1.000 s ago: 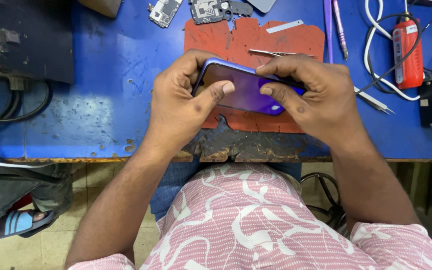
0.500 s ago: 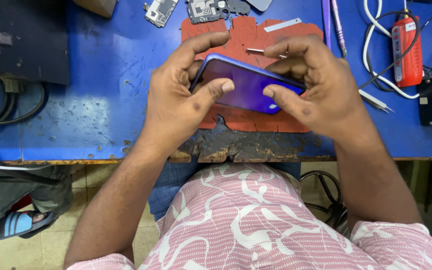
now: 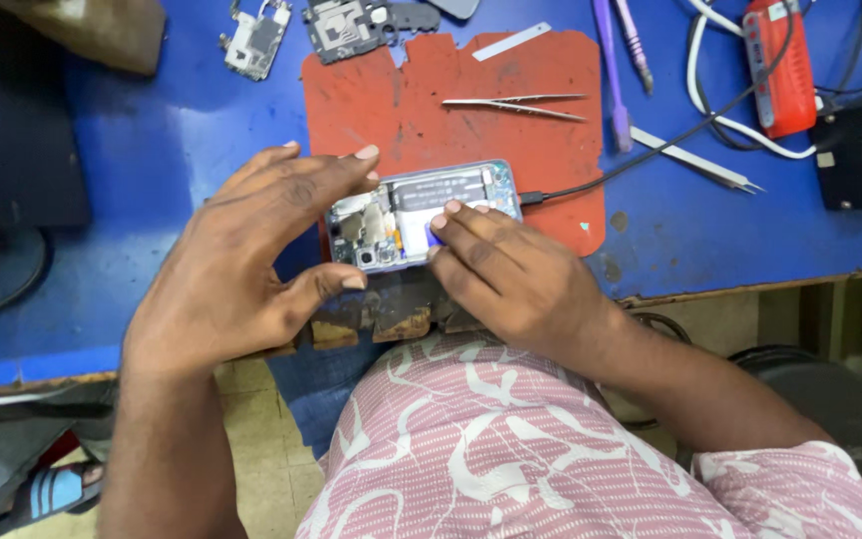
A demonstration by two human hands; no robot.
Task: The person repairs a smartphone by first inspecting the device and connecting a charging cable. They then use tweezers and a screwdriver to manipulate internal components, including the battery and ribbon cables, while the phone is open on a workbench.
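A blue tabletop fills most of the view, its near edge chipped and worn where the person sits against it in a pink and white patterned shirt. On the tabletop lies a red mat, scuffed and cut unevenly along its edges. An opened phone lies flat at the near edge of the mat with its back off, so that the battery and small boards inside show; a black cable is plugged into its right end and runs off toward the far right corner. The left hand is spread open over the phone's left end, fingertips touching its far edge and the thumb held apart near the tabletop's edge, gripping nothing. The right hand rests on the phone's near right part, its fingers together and pressing down on the inside; whether it pinches anything I cannot tell. Farther back, a red device lies among white cables, well apart from the phone. Two loose circuit boards lie beyond the mat's far edge. Tweezers lie on the mat above the phone, a purple pry tool just beside the mat's right edge.
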